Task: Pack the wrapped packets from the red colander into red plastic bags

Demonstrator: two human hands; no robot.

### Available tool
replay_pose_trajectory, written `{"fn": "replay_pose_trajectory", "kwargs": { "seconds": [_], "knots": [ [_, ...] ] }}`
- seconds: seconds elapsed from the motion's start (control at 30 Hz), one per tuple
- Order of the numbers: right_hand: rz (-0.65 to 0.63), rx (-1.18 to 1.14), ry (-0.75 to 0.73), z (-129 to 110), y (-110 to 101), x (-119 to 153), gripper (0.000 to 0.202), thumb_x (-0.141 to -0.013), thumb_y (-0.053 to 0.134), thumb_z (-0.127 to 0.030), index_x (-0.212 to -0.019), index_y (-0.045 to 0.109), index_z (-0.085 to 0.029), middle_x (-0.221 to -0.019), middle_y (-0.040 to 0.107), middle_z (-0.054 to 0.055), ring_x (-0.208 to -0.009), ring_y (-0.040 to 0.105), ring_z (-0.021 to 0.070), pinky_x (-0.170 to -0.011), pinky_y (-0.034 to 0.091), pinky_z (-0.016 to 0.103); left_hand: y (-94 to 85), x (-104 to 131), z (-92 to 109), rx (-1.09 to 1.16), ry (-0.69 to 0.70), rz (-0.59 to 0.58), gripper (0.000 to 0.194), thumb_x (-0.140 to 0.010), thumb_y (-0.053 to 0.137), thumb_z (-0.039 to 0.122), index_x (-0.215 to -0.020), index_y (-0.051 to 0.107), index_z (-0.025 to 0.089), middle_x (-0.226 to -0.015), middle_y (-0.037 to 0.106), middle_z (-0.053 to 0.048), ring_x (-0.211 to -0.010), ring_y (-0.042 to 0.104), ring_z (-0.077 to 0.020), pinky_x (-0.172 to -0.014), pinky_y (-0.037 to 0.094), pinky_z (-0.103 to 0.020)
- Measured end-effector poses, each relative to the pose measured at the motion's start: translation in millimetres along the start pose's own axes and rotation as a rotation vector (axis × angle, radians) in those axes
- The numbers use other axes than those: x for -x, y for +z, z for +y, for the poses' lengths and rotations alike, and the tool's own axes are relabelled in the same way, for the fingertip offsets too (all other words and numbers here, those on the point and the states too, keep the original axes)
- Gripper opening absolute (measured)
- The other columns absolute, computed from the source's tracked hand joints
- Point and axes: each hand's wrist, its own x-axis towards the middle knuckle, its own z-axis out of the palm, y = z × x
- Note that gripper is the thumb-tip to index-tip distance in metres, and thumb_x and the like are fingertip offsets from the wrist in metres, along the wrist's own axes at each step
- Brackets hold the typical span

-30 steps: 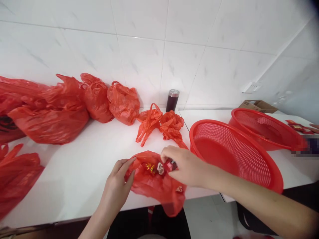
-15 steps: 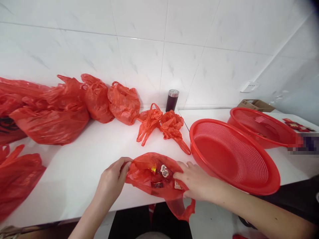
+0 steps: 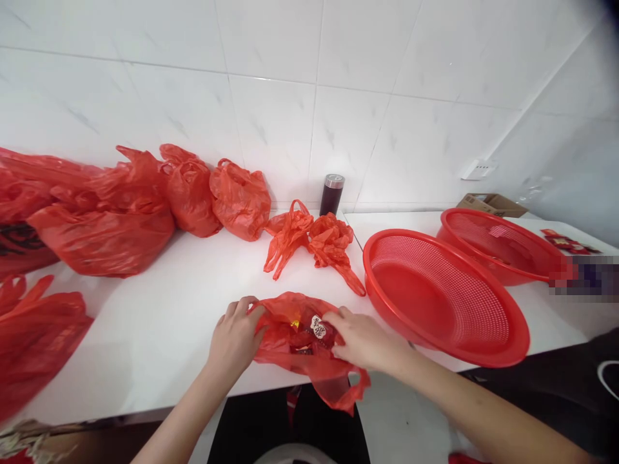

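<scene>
A thin red plastic bag [image 3: 285, 354] lies with its mouth open at the table's near edge, one handle drooping over the edge. Small wrapped packets [image 3: 318, 327] show inside, one with a white label and dark lettering, another with a yellow patch. My left hand [image 3: 236, 335] is closed on the bag's left rim, thumb towards the opening. At the right rim, my right hand [image 3: 360, 338] has its fingers bent over the plastic, the tips close beside the labelled packet. Whether those fingertips also touch the packet, I cannot tell.
Right of the bag stands a red colander [image 3: 411, 290], with a second colander [image 3: 503, 241] behind it. Crumpled red bags [image 3: 331, 238] and a dark tumbler [image 3: 331, 195] are further back. Several filled red bags [image 3: 242, 200] line the left. A cardboard box [image 3: 491, 204] sits far right.
Both hands have come closer together, drawing the bag's mouth narrower. My right hand's fingers have shifted left towards the labelled packet. The view has moved slightly.
</scene>
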Motion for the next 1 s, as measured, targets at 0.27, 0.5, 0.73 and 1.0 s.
{"fn": "replay_pose_trajectory", "kwargs": {
  "seconds": [0.27, 0.5, 0.73, 1.0],
  "knots": [
    [-0.019, 0.038, -0.194, -1.1, 11.2, -7.2, 0.074, -0.07, 0.05, 0.005, -0.129, 0.053, -0.039, -0.123, 0.046, 0.007, -0.104, 0.052, 0.0218, -0.077, 0.041, 0.029, -0.1, -6.4, -5.8, 0.041, -0.11, -0.052, 0.027, -0.082, 0.041, 0.014, -0.106, 0.052, 0.02, -0.101, 0.062, -0.008, -0.09, 0.06, -0.0248, -0.055, 0.04, -0.029],
    [0.179, 0.165, -0.002, 14.0, -11.9, -6.1, 0.075, -0.079, 0.045, 0.0, -0.143, 0.037, -0.038, -0.107, 0.052, 0.009, -0.078, 0.058, 0.0163, -0.068, 0.043, 0.027, -49.7, -15.7, -29.2, 0.205, -0.224, 0.132, 0.023, -0.087, 0.041, 0.03, -0.103, 0.056, 0.026, -0.101, 0.066, -0.004, -0.078, 0.063, -0.0214, -0.068, 0.043, -0.031],
    [-0.017, -0.267, 0.022, 17.2, -93.9, -3.9, 0.074, -0.077, 0.048, -0.004, -0.143, 0.038, -0.036, -0.065, 0.049, -0.003, -0.044, 0.047, 0.009, -0.044, 0.038, 0.02, -97.9, -9.0, -50.1, 0.235, -0.26, 0.017, 0.016, -0.079, 0.054, 0.037, -0.087, 0.062, 0.026, -0.086, 0.068, -0.002, -0.071, 0.063, -0.0221, -0.065, 0.044, -0.032],
    [0.406, -1.323, -0.282, -20.3, -137.3, -19.0, 0.027, -0.085, 0.05, -0.017, -0.11, 0.049, -0.024, -0.077, 0.054, -0.003, -0.062, 0.056, 0.009, -0.058, 0.052, 0.023, -95.7, -1.0, -35.7, 0.542, -0.288, -0.05, 0.026, -0.078, 0.058, 0.039, -0.097, 0.045, 0.027, -0.071, 0.064, 0.005, -0.054, 0.062, -0.0162, -0.052, 0.045, -0.026]
  ]
}}
